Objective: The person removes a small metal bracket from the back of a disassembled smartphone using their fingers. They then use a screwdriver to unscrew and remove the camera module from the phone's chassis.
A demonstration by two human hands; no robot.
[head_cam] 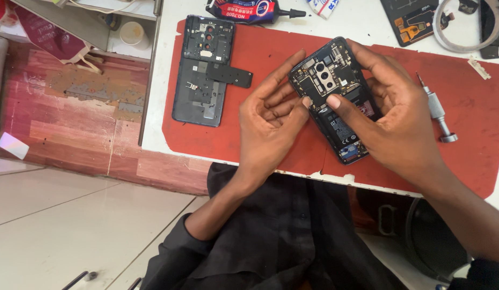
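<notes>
Cradling the opened phone (335, 96) over the red mat (464, 156), left hand (271, 121) and right hand (391, 115) both closed around its edges.

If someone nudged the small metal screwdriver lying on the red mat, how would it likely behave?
The screwdriver looks round-bodied, so it would probably roll rather than slide, though the red mat may slow it. Being solid-looking metal, it is likely stiff and somewhat heavy for its size. Its wider end cap might make it curve as it rolls.
</notes>
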